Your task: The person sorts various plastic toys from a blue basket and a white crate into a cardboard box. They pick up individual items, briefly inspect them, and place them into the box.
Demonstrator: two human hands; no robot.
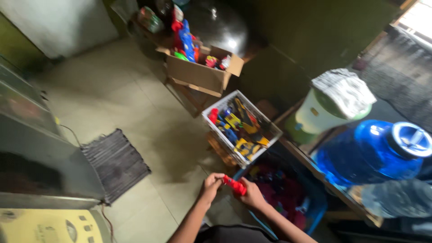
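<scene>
- Low over the tiled floor, left hand (210,185) and right hand (252,194) both curl closed around a small red plastic toy (234,185), held between them.
- White slatted crate (215,109) of toys sits just beyond.

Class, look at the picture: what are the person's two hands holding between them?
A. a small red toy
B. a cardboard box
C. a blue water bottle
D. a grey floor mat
A: the left hand and right hand both grip a small red toy, above the tiled floor.
</scene>
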